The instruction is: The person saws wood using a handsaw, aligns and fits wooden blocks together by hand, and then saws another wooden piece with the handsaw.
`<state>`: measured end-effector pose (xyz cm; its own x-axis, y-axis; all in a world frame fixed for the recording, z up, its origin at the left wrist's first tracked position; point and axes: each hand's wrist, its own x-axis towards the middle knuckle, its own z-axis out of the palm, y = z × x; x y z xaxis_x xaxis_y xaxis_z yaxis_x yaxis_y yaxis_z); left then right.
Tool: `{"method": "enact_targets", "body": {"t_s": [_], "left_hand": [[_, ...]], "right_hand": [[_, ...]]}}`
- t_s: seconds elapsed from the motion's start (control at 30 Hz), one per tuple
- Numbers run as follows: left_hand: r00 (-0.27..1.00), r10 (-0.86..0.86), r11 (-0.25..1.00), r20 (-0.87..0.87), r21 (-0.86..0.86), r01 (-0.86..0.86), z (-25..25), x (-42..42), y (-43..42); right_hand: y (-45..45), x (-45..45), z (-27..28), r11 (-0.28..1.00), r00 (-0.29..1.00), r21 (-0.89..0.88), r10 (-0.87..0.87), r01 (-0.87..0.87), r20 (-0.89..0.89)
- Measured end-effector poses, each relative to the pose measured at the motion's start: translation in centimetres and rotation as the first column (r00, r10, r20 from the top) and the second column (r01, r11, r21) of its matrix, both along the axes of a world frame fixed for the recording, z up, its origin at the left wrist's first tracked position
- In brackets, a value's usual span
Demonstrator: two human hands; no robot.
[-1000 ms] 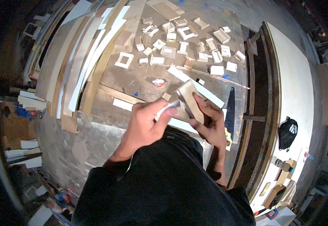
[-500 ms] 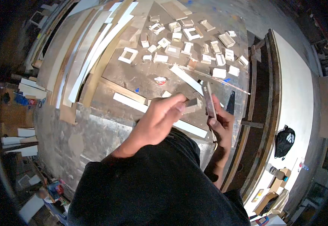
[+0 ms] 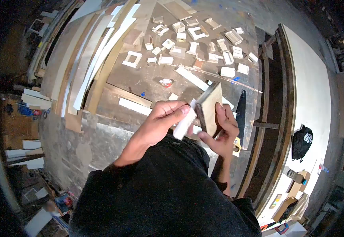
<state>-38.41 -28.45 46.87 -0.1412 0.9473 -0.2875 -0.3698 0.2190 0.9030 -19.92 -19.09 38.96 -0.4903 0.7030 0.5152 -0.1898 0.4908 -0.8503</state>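
Observation:
Between the thumb and fingers of my left hand (image 3: pixel 166 116) is a small pale block (image 3: pixel 185 123), its white face turned up. My right hand (image 3: pixel 224 130) grips a flat wooden piece (image 3: pixel 210 108) by its right side, with a dark edge facing left. The block is close beside that edge; whether they touch cannot be told. Past my hands a long white strip (image 3: pixel 191 78) lies on the table (image 3: pixel 128 85), and a saw (image 3: pixel 240 114) with a yellow handle lies right of my right hand.
Many small wooden frames and boxes (image 3: pixel 178 51) are spread over the far table. Long boards (image 3: pixel 85 59) lie at the left. Across a dark gap at the right, a white panel (image 3: pixel 312 91) carries a black bag (image 3: pixel 302 142) and a bottle (image 3: pixel 294 175).
The wooden piece has turned from nearly edge-on to show its broad face and has shifted left. The block in my left hand has tilted downward and moved slightly left.

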Motion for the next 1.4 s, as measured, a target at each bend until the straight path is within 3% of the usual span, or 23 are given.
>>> {"method": "enact_targets", "body": {"t_s": [0.1,0.13,0.17,0.23,0.3,0.37,0.4,0.43,0.5,0.63,0.7,0.8,0.97,1.03,1.17,1.23,1.3,1.37,1.4], "left_hand": [[0.992,-0.120,0.992,0.027,0.043,0.118,-1.3,-0.7,-0.8],[0.991,-0.090,0.996,0.102,0.033,0.087,-1.3,-0.3,-1.1],[0.991,-0.085,0.996,0.099,0.026,0.082,-1.4,0.1,-1.1],[0.993,-0.073,0.996,-0.091,-0.063,0.067,-2.1,0.7,-0.6],[0.981,-0.081,0.991,-0.176,-0.124,0.059,-6.6,-1.4,0.8],[0.980,0.078,0.940,-0.184,-0.314,-0.134,-12.8,-4.2,0.6],[0.950,0.080,0.882,-0.303,-0.423,-0.209,-14.8,-5.1,0.0],[0.954,0.088,0.822,-0.285,-0.520,-0.231,-16.8,-6.1,-0.8],[0.959,-0.018,0.796,-0.282,-0.585,-0.157,-21.8,-8.4,-3.3],[0.977,-0.002,0.811,-0.214,-0.573,-0.123,-22.7,-6.7,-6.1],[0.977,-0.063,0.807,-0.205,-0.586,-0.071,-23.0,-5.6,-6.2],[0.977,-0.125,0.812,-0.174,-0.583,0.000,-22.8,-4.1,-6.3],[0.963,-0.214,0.896,-0.164,-0.425,0.127,-23.7,-3.0,-6.8],[0.947,-0.207,0.951,-0.247,-0.280,0.134,-23.9,-2.4,-7.1],[0.936,-0.287,0.938,-0.204,-0.258,0.232,-24.4,-0.6,-6.8],[0.943,-0.260,0.939,-0.206,-0.282,0.197,-25.2,1.3,-6.1],[0.798,-0.290,0.956,-0.528,-0.118,0.270,-25.9,3.0,-3.8],[0.752,-0.204,0.937,-0.626,0.097,0.335,-28.1,5.5,0.6],[0.693,-0.250,0.913,-0.676,0.075,0.402,-29.1,6.9,3.6]], "right_hand": [[-0.4,-0.2,-0.2,0.982,0.958,-0.018,-0.182,0.190,0.220],[0.3,-0.4,-0.7,0.978,0.972,0.136,-0.179,0.158,0.152],[-0.5,-0.3,-0.9,0.985,0.975,0.067,-0.170,0.162,0.144],[-2.0,-0.1,-0.2,0.989,0.972,-0.034,-0.137,0.146,0.192],[-1.4,0.5,-2.7,0.970,0.931,-0.109,-0.174,0.219,0.321],[-0.7,1.3,-5.9,0.961,0.854,-0.156,-0.119,0.227,0.506],[-0.8,1.3,-9.8,0.958,0.892,-0.265,0.025,0.107,0.450],[-1.1,1.5,-11.6,0.926,0.836,-0.377,0.176,0.039,0.520],[-3.2,2.0,-18.7,0.874,0.891,-0.481,0.270,-0.068,0.365],[-5.5,3.0,-17.1,0.727,0.856,-0.687,0.351,0.006,0.379],[-6.9,3.4,-16.2,0.667,0.948,-0.745,0.233,0.006,0.216],[-7.9,4.0,-16.6,0.677,0.947,-0.733,0.195,0.059,0.255],[-10.6,4.6,-16.9,0.611,0.954,-0.775,0.109,0.158,0.281],[-12.2,4.3,-16.0,0.637,0.956,-0.751,0.073,0.175,0.284],[-14.0,4.9,-15.3,0.691,0.940,-0.686,0.029,0.227,0.341],[-14.5,5.3,-15.5,0.745,0.967,-0.630,-0.079,0.219,0.243],[-14.3,5.9,-15.4,0.741,0.965,-0.623,-0.143,0.251,0.219],[-13.4,7.5,-15.0,0.698,0.962,-0.664,-0.163,0.269,0.220],[-12.8,8.4,-14.9,0.682,0.958,-0.675,-0.167,0.282,0.232]]}}
